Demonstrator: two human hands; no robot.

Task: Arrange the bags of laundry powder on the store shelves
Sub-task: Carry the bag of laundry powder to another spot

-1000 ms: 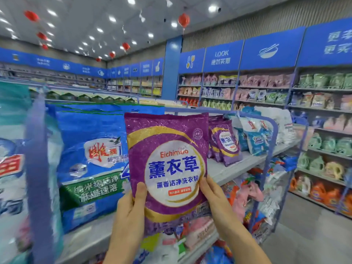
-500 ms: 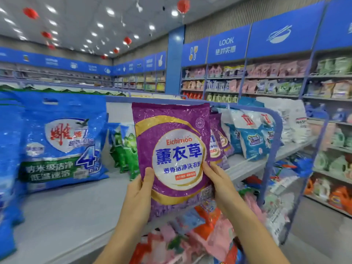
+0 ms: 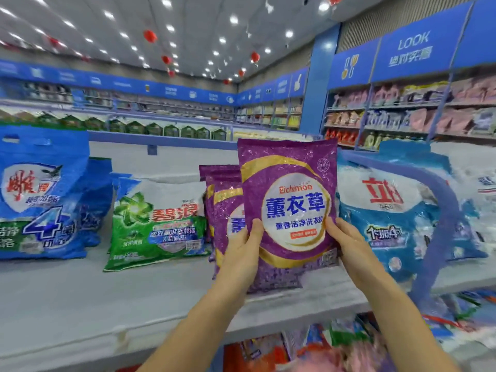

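Observation:
A purple bag of laundry powder (image 3: 288, 200) stands upright over the white top shelf (image 3: 80, 299), its bottom edge at the shelf surface. My left hand (image 3: 240, 259) grips its lower left edge and my right hand (image 3: 346, 242) grips its lower right edge, thumbs on the front. Just behind it to the left stand two more purple bags (image 3: 222, 210) of the same kind. A green and white bag (image 3: 158, 221) leans further left, and big blue bags (image 3: 40, 194) stand at the far left. A blue and white bag (image 3: 389, 218) stands to the right.
A curved blue rail (image 3: 440, 210) bounds the shelf end at the right. Lower shelves hold mixed colourful packets (image 3: 322, 347). Wall shelving with pink and orange goods (image 3: 402, 119) runs along the right, and another gondola (image 3: 161, 130) stands behind.
The view has swung left along the shelf. Both hands have carried the purple bag forward, bringing it down in front of the other purple bags on the shelf.

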